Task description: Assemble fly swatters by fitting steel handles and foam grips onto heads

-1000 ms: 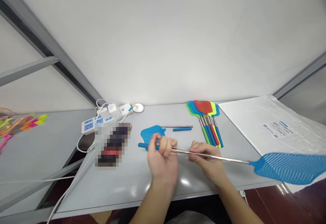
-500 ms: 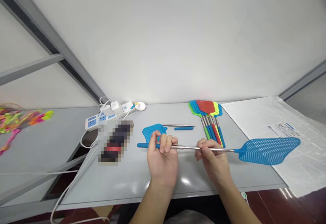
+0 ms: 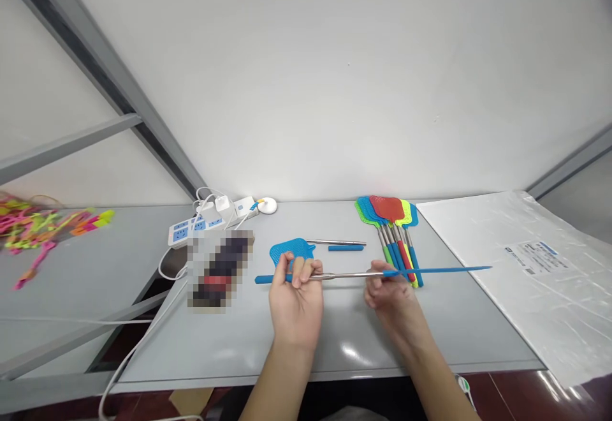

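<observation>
Swatter (image 3: 356, 275) turns edge-on, its handle (image 3: 264, 279) within the left hand's (image 3: 296, 300) curled fingers. Right hand (image 3: 392, 288) bends at its neck (image 3: 389, 273), grip unclear.

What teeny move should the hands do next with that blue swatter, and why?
Perhaps the right hand should push gently toward the left hand, because the held swatter seems to show a longer metal rod than the piled swatters do.

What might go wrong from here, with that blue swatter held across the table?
The held swatter, its head edge-on beyond the right hand, might knock the fanned pile of swatters if it swings. The loose blue handle piece beside the metal rod looks round, so a stray brush could roll it.
</observation>
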Tool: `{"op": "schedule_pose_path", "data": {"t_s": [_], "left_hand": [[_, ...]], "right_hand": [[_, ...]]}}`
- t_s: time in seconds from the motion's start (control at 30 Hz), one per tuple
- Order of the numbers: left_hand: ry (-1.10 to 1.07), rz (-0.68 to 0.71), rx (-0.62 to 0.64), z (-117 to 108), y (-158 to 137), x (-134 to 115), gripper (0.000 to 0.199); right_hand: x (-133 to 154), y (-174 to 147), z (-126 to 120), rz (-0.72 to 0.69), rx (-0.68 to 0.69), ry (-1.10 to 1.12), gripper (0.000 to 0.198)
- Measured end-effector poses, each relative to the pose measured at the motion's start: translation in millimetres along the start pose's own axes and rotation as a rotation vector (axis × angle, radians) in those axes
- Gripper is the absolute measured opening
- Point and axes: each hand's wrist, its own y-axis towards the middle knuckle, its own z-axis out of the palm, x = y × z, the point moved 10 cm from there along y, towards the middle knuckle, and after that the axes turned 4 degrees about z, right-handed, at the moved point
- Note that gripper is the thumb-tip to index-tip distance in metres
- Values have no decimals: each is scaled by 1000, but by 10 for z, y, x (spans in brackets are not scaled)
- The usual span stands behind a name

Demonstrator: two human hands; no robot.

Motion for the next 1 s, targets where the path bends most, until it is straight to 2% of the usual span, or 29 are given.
{"op": "schedule_pose_path", "data": {"t_s": [0.07,0.1,0.17,0.23,0.3,0.4,0.5,0.6,0.7,0.87,1.0], "left_hand": [[-6,8,-14,-40,45,-92,31],[-7,8,-20,-59,56,-114,31],[-1,1,-31,-86,59,-106,32],[9,-6,-37,-89,33,-39,32],[19,-15,-34,-58,-22,67,32],[57,-1,13,63,-130,185,24],[140,35,99,193,-201,187,16],[237,0,159,180,-203,187,11],[406,-75,213,37,-177,227,18],[834,-318,483,-84,-308,474,21],[1281,-486,691,-150,-528,731,28]], "right_hand": [[88,36,-168,-16,-62,106,59],[150,54,-232,-37,-88,122,59],[286,57,-341,-104,-162,81,44],[405,-19,-422,-204,-293,7,30],[417,-141,-404,-257,-411,-69,30],[266,-284,-285,-234,-518,-127,34],[167,-300,-217,-198,-521,-99,30],[229,-198,-230,-151,-424,-38,27],[489,-177,-408,-182,-446,-34,22],[892,-240,-732,-248,-565,-52,22],[966,-152,-737,-225,-524,-106,27]]}}
